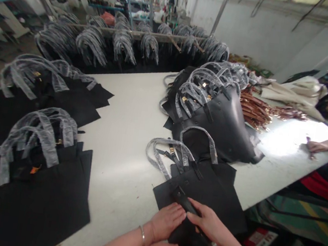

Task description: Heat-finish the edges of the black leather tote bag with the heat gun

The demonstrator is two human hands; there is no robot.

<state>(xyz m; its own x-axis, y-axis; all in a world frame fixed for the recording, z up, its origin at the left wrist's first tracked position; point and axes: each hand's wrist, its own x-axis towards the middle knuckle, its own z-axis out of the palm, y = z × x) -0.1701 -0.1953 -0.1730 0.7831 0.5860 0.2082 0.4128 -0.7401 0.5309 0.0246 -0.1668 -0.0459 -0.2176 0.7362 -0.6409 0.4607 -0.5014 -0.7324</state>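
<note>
My left hand (pixel 166 221), with a metal bangle (pixel 142 234) on the wrist, and my right hand (pixel 204 221) both grip a folded black leather piece (pixel 187 237) at the near table edge. A narrow dark strip (pixel 184 200) rises from it between my hands. Just beyond lies a flat black leather bag (pixel 203 195), its handles wrapped in clear plastic (pixel 170 153). Part of the held leather is hidden by my fingers.
The white work table (pixel 118 173) carries more black bags (pixel 30 186) on the left and a stacked pile (pixel 220 126) ahead. Brown straps (pixel 253 110) and cream cloth (pixel 293 91) lie beyond. A co-worker's hand (pixel 316 146) rests at the right edge. Wrapped bags hang on a rail (pixel 133 32).
</note>
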